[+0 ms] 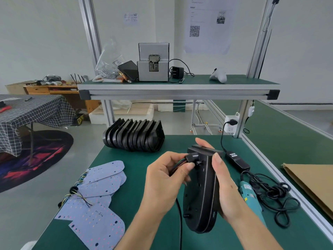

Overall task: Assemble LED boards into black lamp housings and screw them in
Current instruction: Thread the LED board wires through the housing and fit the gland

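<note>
LED boards (100,193): pale lilac, round-ended, dotted, thin coloured wires; about five overlapping at near left of green surface (133,170). Black lamp housings (134,135) nested in a row at far centre, roughly ten, count unsure. Left hand (162,183) fingers pinch black grommet with wires (189,157) at top of one black housing (201,192), glossy, rounded bottom, held upright over centre. Right hand (225,188) fingers wrapped round its right edge. Teal screwdriver (250,197) right; label unreadable.
</note>
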Demonstrator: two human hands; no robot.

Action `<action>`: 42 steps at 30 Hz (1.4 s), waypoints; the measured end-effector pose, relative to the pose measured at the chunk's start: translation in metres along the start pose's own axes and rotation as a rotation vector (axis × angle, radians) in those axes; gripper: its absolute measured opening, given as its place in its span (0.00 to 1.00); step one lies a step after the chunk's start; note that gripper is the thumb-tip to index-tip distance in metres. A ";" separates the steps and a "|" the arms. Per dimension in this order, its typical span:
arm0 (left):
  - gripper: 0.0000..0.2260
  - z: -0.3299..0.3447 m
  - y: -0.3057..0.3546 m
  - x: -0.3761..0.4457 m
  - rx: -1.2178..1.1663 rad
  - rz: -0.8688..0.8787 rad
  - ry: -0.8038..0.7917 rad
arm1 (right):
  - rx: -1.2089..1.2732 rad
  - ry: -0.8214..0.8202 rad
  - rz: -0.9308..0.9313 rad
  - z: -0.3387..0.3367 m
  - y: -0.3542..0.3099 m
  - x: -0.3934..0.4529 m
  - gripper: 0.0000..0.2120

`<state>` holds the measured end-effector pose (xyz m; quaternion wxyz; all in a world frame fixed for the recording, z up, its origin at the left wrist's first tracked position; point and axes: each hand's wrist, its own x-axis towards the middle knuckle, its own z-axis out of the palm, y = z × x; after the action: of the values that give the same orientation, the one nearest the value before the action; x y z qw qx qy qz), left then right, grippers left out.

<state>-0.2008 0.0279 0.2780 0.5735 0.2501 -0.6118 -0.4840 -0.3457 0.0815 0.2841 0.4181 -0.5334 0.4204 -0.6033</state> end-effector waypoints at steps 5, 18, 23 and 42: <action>0.05 -0.005 0.001 0.004 0.063 -0.024 -0.046 | -0.106 -0.023 -0.019 -0.003 -0.004 -0.004 0.38; 0.07 -0.024 0.011 0.005 0.576 0.241 -0.220 | -0.250 -0.049 -0.043 -0.005 -0.003 -0.007 0.29; 0.10 -0.013 0.008 -0.002 0.567 0.282 -0.191 | -0.219 -0.034 -0.041 -0.006 0.000 -0.011 0.28; 0.13 -0.014 0.005 -0.004 0.092 -0.044 -0.072 | -0.126 -0.018 0.026 0.001 -0.010 -0.012 0.36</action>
<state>-0.1857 0.0292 0.2784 0.5283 0.2722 -0.6477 -0.4767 -0.3440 0.0953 0.2901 0.3954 -0.5584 0.4605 -0.5655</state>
